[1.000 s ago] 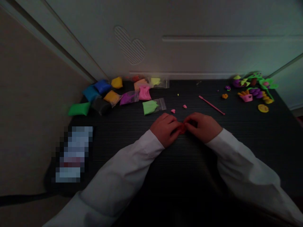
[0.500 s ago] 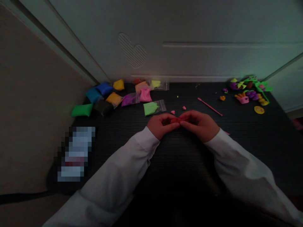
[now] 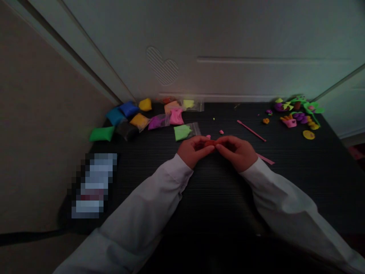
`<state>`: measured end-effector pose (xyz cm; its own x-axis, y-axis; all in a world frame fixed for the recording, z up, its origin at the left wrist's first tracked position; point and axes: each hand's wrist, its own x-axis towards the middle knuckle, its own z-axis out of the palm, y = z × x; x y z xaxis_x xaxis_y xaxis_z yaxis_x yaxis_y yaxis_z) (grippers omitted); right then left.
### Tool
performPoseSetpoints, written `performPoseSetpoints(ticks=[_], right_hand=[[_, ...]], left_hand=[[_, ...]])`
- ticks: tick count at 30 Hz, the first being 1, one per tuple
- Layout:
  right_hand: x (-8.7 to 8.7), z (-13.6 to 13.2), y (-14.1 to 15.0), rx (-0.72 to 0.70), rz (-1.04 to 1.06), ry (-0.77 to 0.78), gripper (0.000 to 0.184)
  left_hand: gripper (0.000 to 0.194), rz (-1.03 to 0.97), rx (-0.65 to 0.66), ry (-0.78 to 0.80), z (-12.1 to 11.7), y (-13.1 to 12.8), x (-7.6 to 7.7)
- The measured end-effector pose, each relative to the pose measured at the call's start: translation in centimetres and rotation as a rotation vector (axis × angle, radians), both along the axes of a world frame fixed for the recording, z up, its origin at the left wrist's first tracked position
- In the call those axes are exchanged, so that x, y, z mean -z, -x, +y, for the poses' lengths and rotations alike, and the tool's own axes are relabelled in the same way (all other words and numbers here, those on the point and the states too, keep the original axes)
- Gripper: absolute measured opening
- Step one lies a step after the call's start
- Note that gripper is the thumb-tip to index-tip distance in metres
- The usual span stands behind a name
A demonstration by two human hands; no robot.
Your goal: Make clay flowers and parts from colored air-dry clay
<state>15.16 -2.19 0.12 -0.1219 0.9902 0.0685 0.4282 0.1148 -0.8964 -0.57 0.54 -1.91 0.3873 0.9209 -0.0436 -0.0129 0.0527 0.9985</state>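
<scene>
My left hand (image 3: 192,151) and my right hand (image 3: 236,151) meet over the middle of a dark ribbed table (image 3: 171,182). Both pinch a small red piece of clay (image 3: 210,143) between their fingertips. The fingers of both hands are closed on it. Two tiny pink clay bits (image 3: 221,132) lie just beyond the hands. A bag of light green clay (image 3: 182,132) lies to the left of them. Both arms wear white sleeves.
Several coloured clay bags (image 3: 137,118) lie at the back left. A thin pink tool (image 3: 251,130) lies behind my right hand and a pink strip (image 3: 266,159) beside its wrist. Finished clay figures (image 3: 298,114) stand at the back right. A white panel rises behind the table.
The hands have stayed together on the red clay, their fingers shifting slightly around it. The view has tilted down a little, and the pink strip by my right wrist now shows.
</scene>
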Motion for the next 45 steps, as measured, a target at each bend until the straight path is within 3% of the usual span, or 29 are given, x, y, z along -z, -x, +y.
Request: performPoseSetpoints(ticks=[4,12,21,28,37,45], right_hand=[[0.3,0.3,-0.1,0.076,0.115,0.008,0.019],[0.4,0.3,0.1,0.004,0.259,0.067,0.022],[0.6,0.6,0.2,0.095,0.427,0.194,0.018],[0.6,0.4,0.4,-0.041,0.503,0.298,0.016],[0.6,0.5,0.6,0.0,0.594,0.356,0.02],[0.4,0.1,0.9,-0.027,0.555,0.255,0.027]], left_hand=[[0.029,-0.011,-0.009,0.09,0.2,0.0,-0.2],[0.017,0.008,-0.035,0.087,0.4,0.2,-0.2],[0.016,-0.218,-0.059,0.215,0.9,0.3,0.6],[0.015,-0.209,-0.05,0.183,0.9,0.3,0.7],[0.015,-0.193,-0.01,0.23,0.5,0.1,0.6],[0.016,-0.197,-0.022,0.232,0.6,0.1,0.4]])
